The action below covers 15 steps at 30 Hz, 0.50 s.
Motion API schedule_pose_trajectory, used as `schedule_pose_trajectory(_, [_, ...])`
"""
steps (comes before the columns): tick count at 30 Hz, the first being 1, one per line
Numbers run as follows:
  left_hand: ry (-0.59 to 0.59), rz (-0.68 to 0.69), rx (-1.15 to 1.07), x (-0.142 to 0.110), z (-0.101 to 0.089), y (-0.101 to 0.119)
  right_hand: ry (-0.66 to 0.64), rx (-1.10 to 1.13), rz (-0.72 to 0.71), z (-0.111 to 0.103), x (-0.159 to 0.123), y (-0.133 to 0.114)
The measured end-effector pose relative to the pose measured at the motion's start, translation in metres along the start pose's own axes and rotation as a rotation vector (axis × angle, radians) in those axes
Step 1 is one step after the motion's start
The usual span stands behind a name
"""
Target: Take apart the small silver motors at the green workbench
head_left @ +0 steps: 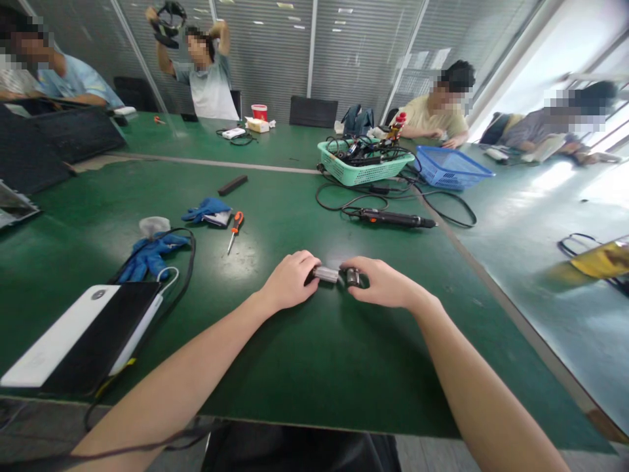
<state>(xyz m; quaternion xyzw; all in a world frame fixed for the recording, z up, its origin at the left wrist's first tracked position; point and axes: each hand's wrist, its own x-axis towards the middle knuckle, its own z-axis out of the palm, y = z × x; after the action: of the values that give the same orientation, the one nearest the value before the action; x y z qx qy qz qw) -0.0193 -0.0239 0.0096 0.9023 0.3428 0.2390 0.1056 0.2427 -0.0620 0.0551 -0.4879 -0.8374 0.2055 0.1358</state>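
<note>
My left hand (291,280) is closed around the dark end of a small silver metal cylinder (326,274), which points to the right. My right hand (381,282) pinches a short, dark, shiny cap-like piece (352,277) between thumb and fingers. A narrow gap appears between the two pieces, just above the green table (324,367). Exactly what kind of object they are is too small to make out. Beyond my left hand lies a screwdriver (236,226) with an orange and black handle.
To the left are a black-and-white device (83,334), blue gloves (152,254) and a dark bar (232,185). A corded electric screwdriver (396,217) lies ahead, near a green basket (361,174) of cables and a blue basket (452,172). Several people sit around the table.
</note>
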Motion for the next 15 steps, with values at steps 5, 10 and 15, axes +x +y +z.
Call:
schedule_pose_trajectory(5, [-0.019, -0.052, 0.019, 0.008, 0.002, -0.002, -0.102, -0.019, 0.003, -0.012, -0.013, 0.014])
schedule_pose_trajectory(10, [-0.005, -0.122, 0.036, 0.018, 0.007, -0.006, -0.069, -0.147, 0.08, -0.007, -0.008, 0.017])
schedule_pose_trajectory(15, [0.011, -0.123, 0.01, 0.019, 0.011, -0.006, -0.068, -0.106, 0.022, 0.014, 0.004, -0.006])
